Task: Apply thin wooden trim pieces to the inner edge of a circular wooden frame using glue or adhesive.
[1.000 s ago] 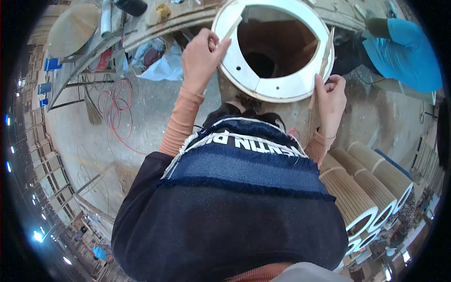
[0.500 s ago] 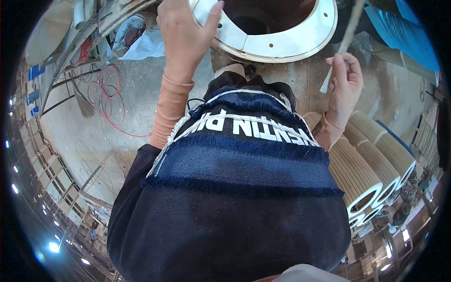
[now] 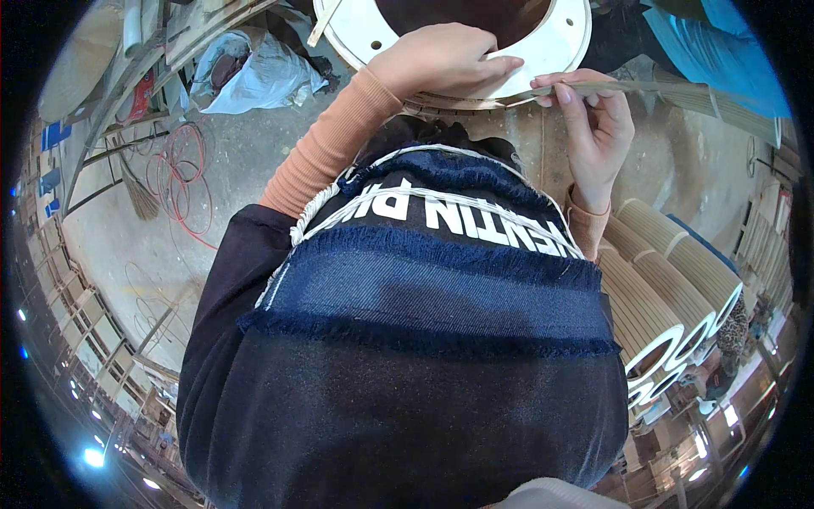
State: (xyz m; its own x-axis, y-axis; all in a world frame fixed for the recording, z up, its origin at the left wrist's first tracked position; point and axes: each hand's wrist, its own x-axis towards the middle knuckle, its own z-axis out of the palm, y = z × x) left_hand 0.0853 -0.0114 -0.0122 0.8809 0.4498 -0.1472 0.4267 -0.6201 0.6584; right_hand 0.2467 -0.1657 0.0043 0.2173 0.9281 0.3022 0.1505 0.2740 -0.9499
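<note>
A white ring-shaped rim (image 3: 555, 51) with small holes, set around a dark round opening, is at the top of the view. My left hand (image 3: 449, 61) lies over the near part of this rim, its visible fingers stretched to the right; the undersides of the fingers are hidden. Just right of the rim, my right hand (image 3: 598, 123) pinches a long thin strip (image 3: 649, 86) between thumb and fingers. The strip runs off to the right, and its tip reaches the rim's near edge close to my left fingers.
A short pale slat (image 3: 326, 21) lies across the rim's left side. Several ribbed tubes (image 3: 649, 293) with white ends stand at the lower right. On the left floor are a coiled red hose (image 3: 180, 178), a broom (image 3: 140, 195) and a white plastic bag (image 3: 263, 76). Blue sheeting (image 3: 721, 55) is at upper right.
My left hand has moved right and down onto the rim's near part. The strip in my right hand has swung from steep to nearly level, its tip now at the rim.
</note>
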